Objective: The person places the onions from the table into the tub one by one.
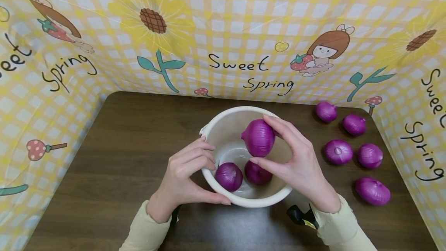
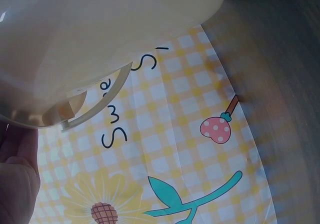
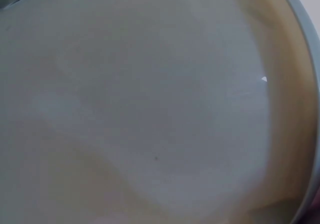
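Observation:
A white bucket [image 1: 246, 203] stands on the table, with one red onion [image 1: 229, 176] and another red onion [image 1: 258, 173] at its bottom. My left hand [image 1: 186, 173] holds the bucket's left side, fingers over the rim and thumb along the front edge. Between the thumb and fingers of my right hand [image 1: 299, 158] is a third red onion [image 1: 259, 138], pinched over the bucket's opening. In the left wrist view the bucket's outer wall [image 2: 110, 29] and curved handle [image 2: 107, 101] show beside part of the left hand [image 2: 19, 184]. The bucket's pale wall [image 3: 150, 109] fills the right wrist view.
Several loose red onions [image 1: 338, 152] lie at the right side of the dark wooden table [image 1: 132, 146]. A yellow checked cloth [image 1: 237, 18] with flower prints walls the table at the back and both sides. Something black [image 1: 301, 216] shows by the right wrist.

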A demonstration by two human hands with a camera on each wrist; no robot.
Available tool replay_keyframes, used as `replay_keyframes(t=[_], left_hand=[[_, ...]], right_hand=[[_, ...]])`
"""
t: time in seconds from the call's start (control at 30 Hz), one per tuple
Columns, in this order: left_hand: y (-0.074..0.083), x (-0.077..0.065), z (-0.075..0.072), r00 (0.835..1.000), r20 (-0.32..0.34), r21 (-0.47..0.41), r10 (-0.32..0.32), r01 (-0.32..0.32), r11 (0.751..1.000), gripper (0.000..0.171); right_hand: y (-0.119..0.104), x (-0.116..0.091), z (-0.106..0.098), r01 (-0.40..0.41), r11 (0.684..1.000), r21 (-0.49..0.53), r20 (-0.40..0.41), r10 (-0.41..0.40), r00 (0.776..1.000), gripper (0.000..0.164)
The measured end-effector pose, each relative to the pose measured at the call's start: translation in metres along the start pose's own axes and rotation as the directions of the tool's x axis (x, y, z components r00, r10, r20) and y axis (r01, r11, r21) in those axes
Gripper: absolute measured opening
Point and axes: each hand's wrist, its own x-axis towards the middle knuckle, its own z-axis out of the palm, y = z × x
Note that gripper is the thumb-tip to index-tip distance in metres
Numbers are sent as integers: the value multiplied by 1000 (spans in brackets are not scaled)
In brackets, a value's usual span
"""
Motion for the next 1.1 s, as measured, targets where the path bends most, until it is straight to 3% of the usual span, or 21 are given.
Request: replay_keyframes(t=[0.6, 0.93, 1.1], left_hand=[[-1, -1, 0, 1000, 2, 0, 7, -7, 1000, 61], [-1, -2, 0, 1000, 3, 6, 2, -2, 1000, 61], [-1, -2, 0, 1000, 2, 10, 4, -4, 1000, 62]], right_hand=[[1, -2, 1, -28, 1000, -12, 65, 29, 997, 90], [1, -2, 2, -2, 1000, -1, 33, 2, 999, 84], [-3, 0, 1, 40, 999, 14, 0, -40, 999, 72]])
